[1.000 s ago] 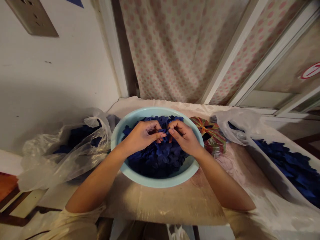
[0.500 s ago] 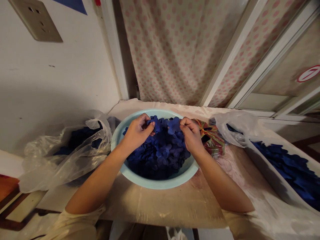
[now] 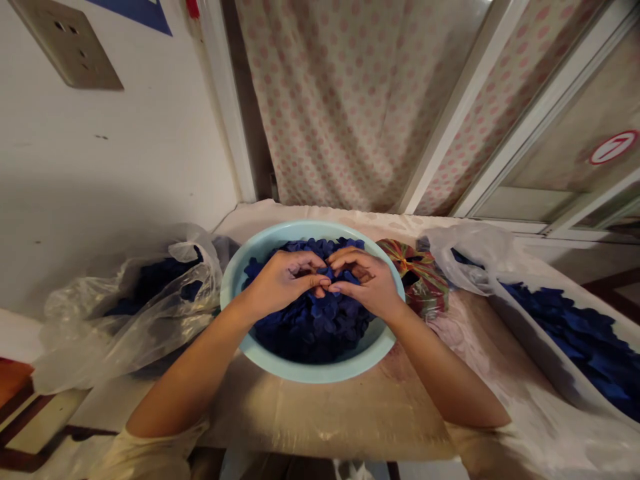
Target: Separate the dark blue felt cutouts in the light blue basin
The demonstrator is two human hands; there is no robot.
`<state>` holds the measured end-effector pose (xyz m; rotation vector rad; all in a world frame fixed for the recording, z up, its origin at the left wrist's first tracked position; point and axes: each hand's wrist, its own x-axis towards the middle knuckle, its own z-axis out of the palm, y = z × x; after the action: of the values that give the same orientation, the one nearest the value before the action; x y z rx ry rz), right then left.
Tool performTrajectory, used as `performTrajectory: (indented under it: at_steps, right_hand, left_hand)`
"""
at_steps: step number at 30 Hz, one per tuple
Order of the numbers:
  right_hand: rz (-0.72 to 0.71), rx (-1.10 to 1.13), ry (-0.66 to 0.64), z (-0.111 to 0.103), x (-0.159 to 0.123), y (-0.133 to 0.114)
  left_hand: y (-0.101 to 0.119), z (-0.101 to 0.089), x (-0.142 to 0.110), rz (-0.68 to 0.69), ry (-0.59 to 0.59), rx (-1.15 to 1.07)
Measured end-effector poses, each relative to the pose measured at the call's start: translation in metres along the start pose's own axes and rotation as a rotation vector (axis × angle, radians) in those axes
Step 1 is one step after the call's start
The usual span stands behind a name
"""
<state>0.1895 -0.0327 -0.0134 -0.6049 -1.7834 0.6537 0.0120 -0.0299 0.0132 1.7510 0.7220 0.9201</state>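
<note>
A pale blue plastic basin (image 3: 320, 373) holds a heap of dark blue artificial flower petals (image 3: 315, 330), flat and scalloped. Over the heap, my left hand (image 3: 285, 280) and my right hand (image 3: 367, 280) meet fingertip to fingertip. Both are closed in a pinch, with a bit of blue petal (image 3: 329, 272) showing between the fingers. How many pieces are pinched is hidden by the fingers.
To the left lies a clear plastic bag (image 3: 150, 340) with dark blue pieces inside. A red and green striped bag (image 3: 427, 283), tied with a knot, sits right of the basin. Farther right stand another clear bag (image 3: 470, 247) and a white box (image 3: 537, 357) of blue pieces.
Both hands came together from either side of the heap and moved slightly nearer to me. The petal that showed plainly in my right hand is now mostly covered by fingers.
</note>
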Motion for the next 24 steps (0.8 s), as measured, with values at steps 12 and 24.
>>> performTrajectory:
  at_steps: [12, 24]
  right_hand:
    - [-0.112, -0.092, 0.065, -0.004, 0.000, 0.001]
    - [0.262, -0.146, 0.524, -0.014, 0.004, 0.027]
  left_hand:
    - [-0.004, -0.002, -0.001, 0.100, 0.008, 0.112]
    - [-0.001, -0.006, -0.002, 0.177, 0.116, 0.241]
